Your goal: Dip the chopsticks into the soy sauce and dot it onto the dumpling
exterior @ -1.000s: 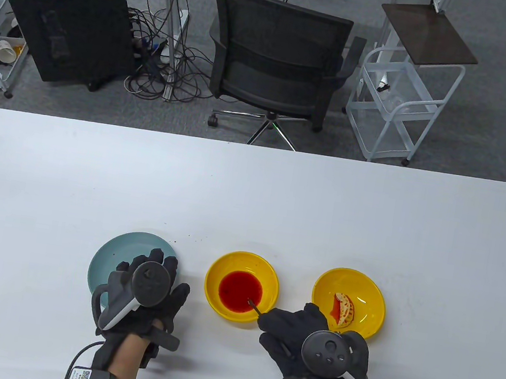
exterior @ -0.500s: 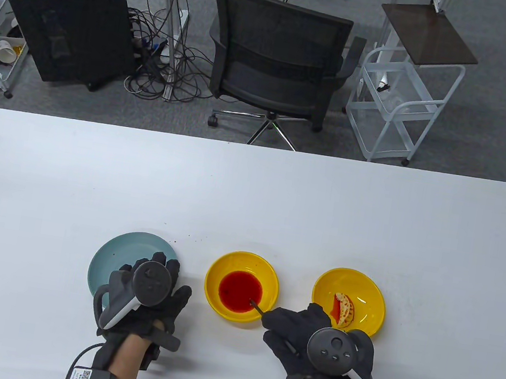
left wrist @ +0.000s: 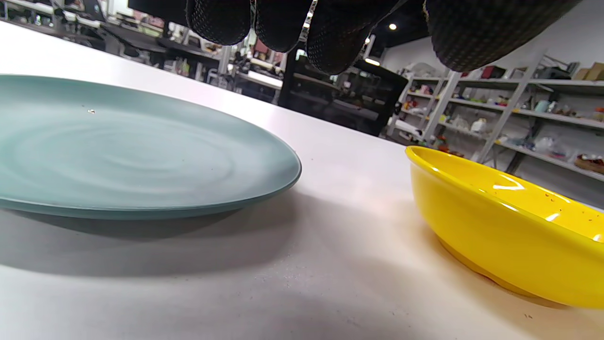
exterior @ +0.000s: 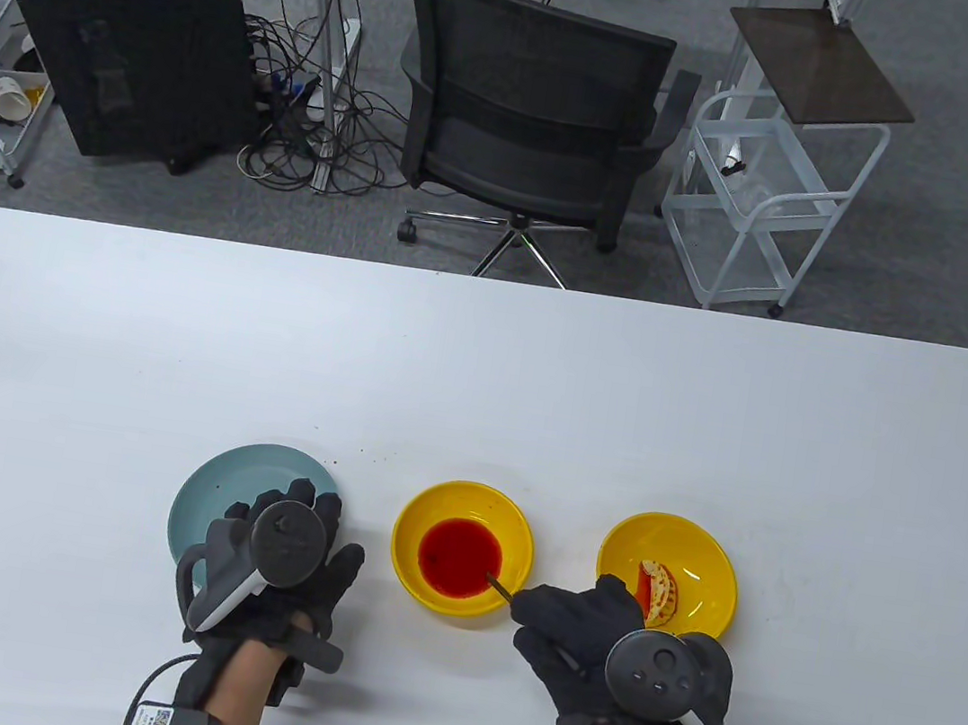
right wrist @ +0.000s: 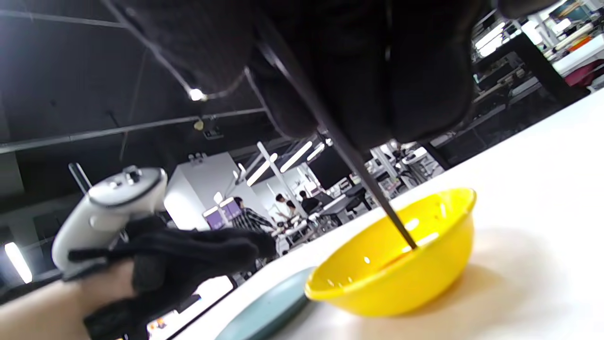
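Note:
My right hand (exterior: 588, 641) grips dark chopsticks (exterior: 500, 586); their tips sit at the near right edge of the red soy sauce (exterior: 459, 557) in the middle yellow bowl (exterior: 415, 520). In the right wrist view the chopsticks (right wrist: 358, 174) slant down into that bowl (right wrist: 401, 278). A dumpling (exterior: 660, 593) with red marks lies in the right yellow bowl (exterior: 713, 560), just beyond my right hand. My left hand (exterior: 280, 568) rests flat, fingers spread, on the near right part of the teal plate (exterior: 220, 487), holding nothing.
The white table (exterior: 481, 380) stretches wide behind the dishes. Small dark specks (exterior: 370, 455) lie behind the sauce bowl. An office chair (exterior: 530, 115) and a white cart (exterior: 766, 178) stand past the far edge. The left wrist view shows the plate (left wrist: 132, 151) and bowl wall (left wrist: 500, 236).
My right hand has drifted right and slightly nearer, drawing the chopstick tips from inside the sauce toward its near right edge. My left hand has barely moved.

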Motion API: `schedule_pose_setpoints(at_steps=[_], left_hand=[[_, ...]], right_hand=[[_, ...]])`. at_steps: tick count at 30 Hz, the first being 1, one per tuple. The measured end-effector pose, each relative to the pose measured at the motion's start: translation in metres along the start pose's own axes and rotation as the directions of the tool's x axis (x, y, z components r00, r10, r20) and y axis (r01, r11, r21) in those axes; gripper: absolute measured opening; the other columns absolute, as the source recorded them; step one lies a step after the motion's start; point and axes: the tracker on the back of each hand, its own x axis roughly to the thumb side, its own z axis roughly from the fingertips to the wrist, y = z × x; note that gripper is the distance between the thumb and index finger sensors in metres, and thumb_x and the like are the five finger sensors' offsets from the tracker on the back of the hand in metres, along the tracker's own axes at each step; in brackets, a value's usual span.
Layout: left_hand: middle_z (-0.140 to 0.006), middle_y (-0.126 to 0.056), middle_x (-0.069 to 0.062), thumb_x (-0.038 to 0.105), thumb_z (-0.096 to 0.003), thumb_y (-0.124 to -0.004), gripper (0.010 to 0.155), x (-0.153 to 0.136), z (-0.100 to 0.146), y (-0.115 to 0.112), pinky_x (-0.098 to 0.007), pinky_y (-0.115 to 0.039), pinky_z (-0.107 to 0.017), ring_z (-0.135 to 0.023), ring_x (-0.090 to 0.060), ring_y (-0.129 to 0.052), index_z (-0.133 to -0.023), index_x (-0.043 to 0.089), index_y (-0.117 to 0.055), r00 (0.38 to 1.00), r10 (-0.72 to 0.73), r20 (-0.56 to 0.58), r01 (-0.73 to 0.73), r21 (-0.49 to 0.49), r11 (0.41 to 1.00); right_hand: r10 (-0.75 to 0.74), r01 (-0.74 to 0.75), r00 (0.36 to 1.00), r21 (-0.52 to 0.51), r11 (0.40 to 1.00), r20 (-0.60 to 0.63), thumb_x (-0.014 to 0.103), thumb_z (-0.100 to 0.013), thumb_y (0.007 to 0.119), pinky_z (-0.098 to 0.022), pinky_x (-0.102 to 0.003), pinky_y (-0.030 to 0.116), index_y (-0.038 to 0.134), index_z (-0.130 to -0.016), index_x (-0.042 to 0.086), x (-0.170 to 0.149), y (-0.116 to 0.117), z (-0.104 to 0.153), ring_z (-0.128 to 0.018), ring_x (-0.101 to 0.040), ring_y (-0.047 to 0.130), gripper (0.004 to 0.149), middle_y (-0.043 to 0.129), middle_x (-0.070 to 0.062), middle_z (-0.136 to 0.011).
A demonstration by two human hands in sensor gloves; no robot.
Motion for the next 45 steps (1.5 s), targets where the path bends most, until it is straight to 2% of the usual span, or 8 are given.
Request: schedule_pose_setpoints(at_steps=[3,9,12,16,25,45], left_hand=[[-0.118,-0.049,-0.007,0.062,-0.0475,-0.072,0.074,-0.001,0.000,0.000,-0.072,-0.038,-0.072,-0.106,-0.047,-0.056,-0.109,0.021,-0.062,1.000,0.001,-0.002,-0.001,-0.002,1.000],[-0.118,-0.049,-0.007,0.062,-0.0476,-0.072,0.074,-0.002,0.001,0.001,-0.072,-0.038,-0.072,-0.106,-0.047,-0.056,-0.109,0.021,-0.062,1.000,0.010,-0.006,-0.010,-0.003,1.000],[-0.118,-0.049,-0.007,0.062,-0.0477,-0.072,0.074,0.000,0.000,0.000,-0.072,-0.038,-0.072,-0.106,-0.047,-0.056,-0.109,0.021,-0.062,1.000,0.004,-0.002,-0.004,-0.005,1.000],[-0.118,-0.049,-0.007,0.062,-0.0476,-0.072,0.075,0.001,0.000,-0.001,-0.072,-0.038,-0.072,-0.106,-0.047,-0.056,-0.109,0.021,-0.062,1.000,0.003,-0.001,-0.003,-0.011,1.000],[-0.118,-0.048,-0.007,0.062,-0.0477,-0.072,0.075,-0.002,0.001,0.000,-0.072,-0.038,-0.072,-0.106,-0.047,-0.055,-0.109,0.021,-0.062,1.000,0.004,-0.011,-0.004,-0.017,1.000],[-0.118,-0.047,-0.007,0.062,-0.0477,-0.072,0.075,-0.002,0.000,-0.001,-0.072,-0.038,-0.072,-0.106,-0.047,-0.055,-0.109,0.021,-0.061,1.000,0.017,-0.010,-0.017,-0.022,1.000]], right_hand=[[-0.016,0.013,0.999,-0.110,0.994,-0.028,0.046,-0.043,0.076,-0.067,-0.076,0.051,0.086,-0.082,0.015,-0.003,-0.025,0.004,-0.064,-0.042,0.095,0.051,0.095,-0.014,-0.082],[-0.072,-0.015,0.972,-0.365,0.931,-0.224,0.045,-0.043,0.077,-0.066,-0.076,0.053,0.088,-0.078,0.008,-0.030,-0.083,0.020,-0.054,-0.045,0.097,0.052,0.097,-0.021,-0.074],[-0.060,-0.084,0.938,-0.392,0.916,-0.341,0.045,-0.043,0.077,-0.064,-0.075,0.056,0.090,-0.076,0.007,-0.046,-0.099,0.027,-0.049,-0.044,0.098,0.052,0.100,-0.021,-0.069],[-0.077,-0.103,0.907,-0.396,0.912,-0.413,0.045,-0.043,0.077,-0.064,-0.075,0.056,0.090,-0.076,0.007,-0.058,-0.105,0.030,-0.048,-0.044,0.098,0.052,0.100,-0.022,-0.068],[-0.028,-0.146,0.889,-0.341,0.929,-0.456,0.046,-0.044,0.076,-0.064,-0.075,0.057,0.090,-0.077,0.008,-0.058,-0.098,0.027,-0.050,-0.044,0.098,0.052,0.100,-0.021,-0.070],[-0.047,-0.128,0.881,-0.331,0.935,-0.471,0.046,-0.044,0.075,-0.064,-0.074,0.057,0.090,-0.075,0.007,-0.058,-0.104,0.030,-0.048,-0.044,0.098,0.052,0.100,-0.021,-0.068]])
